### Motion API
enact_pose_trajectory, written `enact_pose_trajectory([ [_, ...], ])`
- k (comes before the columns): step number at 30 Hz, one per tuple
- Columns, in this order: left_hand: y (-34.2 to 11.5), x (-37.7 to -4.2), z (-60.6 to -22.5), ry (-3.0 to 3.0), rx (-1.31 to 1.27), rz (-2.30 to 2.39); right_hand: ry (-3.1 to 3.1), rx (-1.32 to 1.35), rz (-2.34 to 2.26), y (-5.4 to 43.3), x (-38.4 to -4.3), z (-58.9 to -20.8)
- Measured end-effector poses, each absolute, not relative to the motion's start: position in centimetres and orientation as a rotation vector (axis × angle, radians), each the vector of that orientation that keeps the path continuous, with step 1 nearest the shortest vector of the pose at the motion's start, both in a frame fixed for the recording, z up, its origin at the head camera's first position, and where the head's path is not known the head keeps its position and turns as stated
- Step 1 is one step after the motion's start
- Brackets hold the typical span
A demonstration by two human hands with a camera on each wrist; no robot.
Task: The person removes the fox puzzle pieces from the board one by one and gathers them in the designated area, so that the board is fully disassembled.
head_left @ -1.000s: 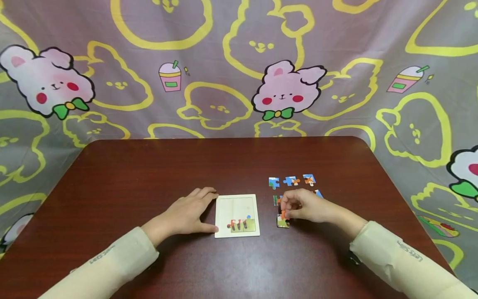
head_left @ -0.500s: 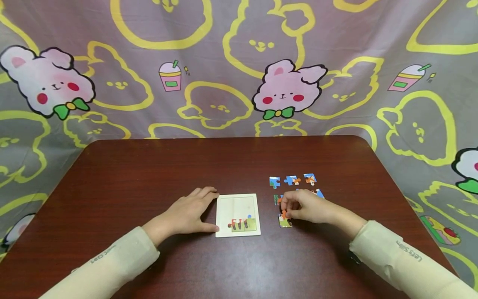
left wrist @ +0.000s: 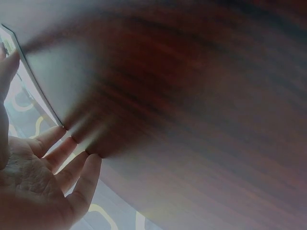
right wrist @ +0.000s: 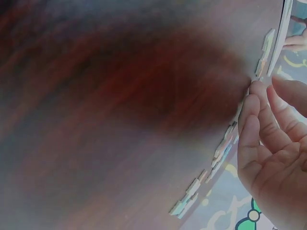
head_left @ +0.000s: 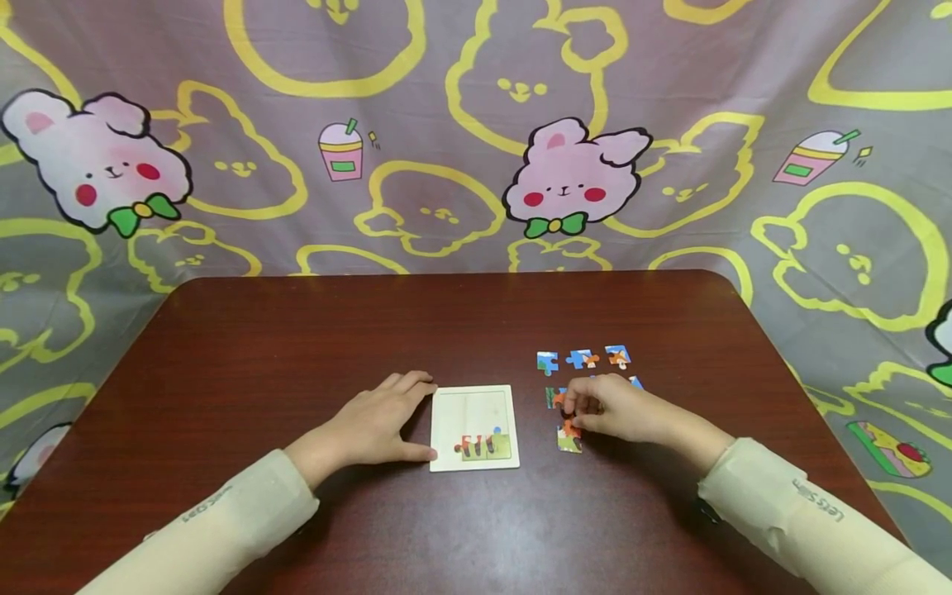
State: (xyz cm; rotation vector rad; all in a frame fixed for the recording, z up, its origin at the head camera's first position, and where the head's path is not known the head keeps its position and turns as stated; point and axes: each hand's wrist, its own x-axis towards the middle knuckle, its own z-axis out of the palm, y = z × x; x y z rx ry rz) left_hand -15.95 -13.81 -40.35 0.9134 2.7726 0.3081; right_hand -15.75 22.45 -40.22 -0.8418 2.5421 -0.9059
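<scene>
My left hand (head_left: 372,420) rests at the left edge of a pale wooden puzzle board (head_left: 467,411), fingers spread, thumb at the lower left corner. Joined pieces with striped legs and green ground (head_left: 487,447) lie in the board's lower right. My right hand (head_left: 611,408) reaches down to a puzzle piece (head_left: 568,440) with orange and green print, pinching at its upper end with thumb and curled fingers. In the right wrist view, the thumb and fingertips of the right hand (right wrist: 276,129) meet the tabletop beside flat pieces.
Three blue-sky puzzle pieces, one with a fox face (head_left: 617,356), line the far row. Another piece (head_left: 554,398) lies just behind the fingertips, and more are partly hidden by the right hand. A patterned curtain (head_left: 446,124) hangs behind the dark wooden table (head_left: 335,330).
The orange and green piece has shifted slightly right and turned a little, along with my right fingertips. My left hand and the board stay in place.
</scene>
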Motion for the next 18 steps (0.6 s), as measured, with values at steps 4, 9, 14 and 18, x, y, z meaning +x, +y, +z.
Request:
enact_pose_trajectory([
  [4,-13.8,-16.0,-40.4,2.771,0.917,0.312,2.552,-0.853,-0.903,22.4,-16.0,-40.1],
  [9,-13.9,-16.0,-40.5,2.774,0.924,0.316,2.553,-0.889,-0.907,21.5,-16.2,-39.9],
  [14,-13.8,-16.0,-40.6,2.773,0.927,0.316,2.503,-0.873,-0.914,19.6,-16.4,-39.4],
  [18,-13.8,-16.1,-40.5,2.773,0.922,0.311,2.489,-0.97,-0.918,17.8,-16.8,-39.4],
])
